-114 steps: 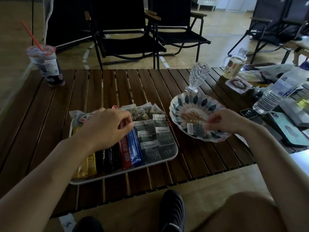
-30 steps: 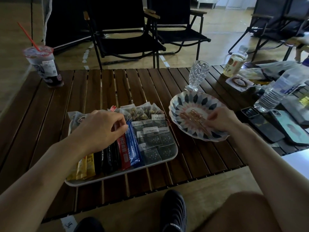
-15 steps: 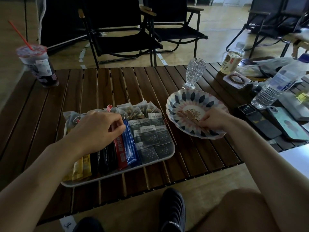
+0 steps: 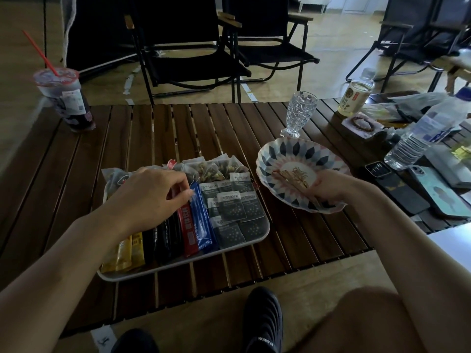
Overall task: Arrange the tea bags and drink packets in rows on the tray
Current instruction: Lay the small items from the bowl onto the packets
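Note:
A white tray (image 4: 265, 231) holds stick packets side by side: yellow (image 4: 127, 253), black (image 4: 163, 240), red (image 4: 189, 226) and blue (image 4: 202, 221). Dark grey tea sachets (image 4: 232, 208) overlap at its right end, and clear pyramid tea bags (image 4: 212, 167) line the back. My left hand (image 4: 153, 197) lies over the sticks, thumb and forefinger pinched on the red packet's top. My right hand (image 4: 330, 187) rests in the patterned plate (image 4: 288, 152), fingers curled on thin brown sticks (image 4: 290, 175).
The slatted wooden table (image 4: 178, 128) also carries an iced drink cup with a red straw (image 4: 65, 100), a cut glass (image 4: 298, 113), two bottles (image 4: 423, 131), phones (image 4: 405, 192) and clutter at right. Folding chairs (image 4: 191, 59) stand behind. My shoe (image 4: 263, 324) sits under the front edge.
The grey sachet my right hand held over the plate 3.8 s ago has left it; that hand has settled back into the plate. My left hand stays on the stick packets.

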A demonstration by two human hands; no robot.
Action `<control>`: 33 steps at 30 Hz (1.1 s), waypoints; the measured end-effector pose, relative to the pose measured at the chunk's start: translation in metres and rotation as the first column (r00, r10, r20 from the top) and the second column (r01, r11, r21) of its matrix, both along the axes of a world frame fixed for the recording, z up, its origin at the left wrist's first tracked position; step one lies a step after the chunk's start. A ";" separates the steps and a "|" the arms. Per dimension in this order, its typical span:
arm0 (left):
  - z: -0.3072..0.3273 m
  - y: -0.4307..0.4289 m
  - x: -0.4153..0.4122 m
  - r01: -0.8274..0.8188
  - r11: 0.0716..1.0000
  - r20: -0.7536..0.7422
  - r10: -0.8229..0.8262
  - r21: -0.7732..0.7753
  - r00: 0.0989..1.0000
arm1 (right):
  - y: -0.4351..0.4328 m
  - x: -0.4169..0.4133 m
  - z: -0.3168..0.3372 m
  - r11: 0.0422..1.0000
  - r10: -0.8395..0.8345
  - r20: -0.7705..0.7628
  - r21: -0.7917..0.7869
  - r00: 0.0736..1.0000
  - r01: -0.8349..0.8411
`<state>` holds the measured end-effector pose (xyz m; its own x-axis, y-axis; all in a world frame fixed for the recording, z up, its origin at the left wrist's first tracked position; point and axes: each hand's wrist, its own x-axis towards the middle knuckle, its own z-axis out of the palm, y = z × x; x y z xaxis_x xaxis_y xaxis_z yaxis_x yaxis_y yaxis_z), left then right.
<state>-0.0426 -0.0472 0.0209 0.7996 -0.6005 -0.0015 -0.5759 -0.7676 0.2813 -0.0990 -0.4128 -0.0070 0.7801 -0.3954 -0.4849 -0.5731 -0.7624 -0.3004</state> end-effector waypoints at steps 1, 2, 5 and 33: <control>0.000 0.001 0.000 0.002 1.000 -0.007 -0.002 0.001 1.000 | -0.001 0.000 -0.001 1.000 0.001 0.004 -0.005 1.000 -0.001; 0.000 0.001 0.000 0.004 1.000 -0.016 -0.004 -0.001 1.000 | -0.003 0.000 -0.001 1.000 -0.010 0.020 -0.010 1.000 0.010; 0.000 0.005 0.001 -0.007 1.000 -0.033 0.006 -0.007 0.999 | -0.007 0.003 0.000 0.998 -0.058 0.112 -0.012 0.992 0.060; 0.007 0.031 0.004 -0.050 0.997 -0.042 0.048 -0.065 0.998 | 0.123 0.018 0.016 0.966 0.255 0.282 -0.105 0.925 -0.235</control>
<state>-0.0388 -0.0167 0.0281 0.8281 -0.5606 0.0040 -0.5252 -0.7734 0.3551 -0.0808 -0.2900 0.0091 0.9595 -0.1977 -0.2006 -0.2608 -0.8924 -0.3682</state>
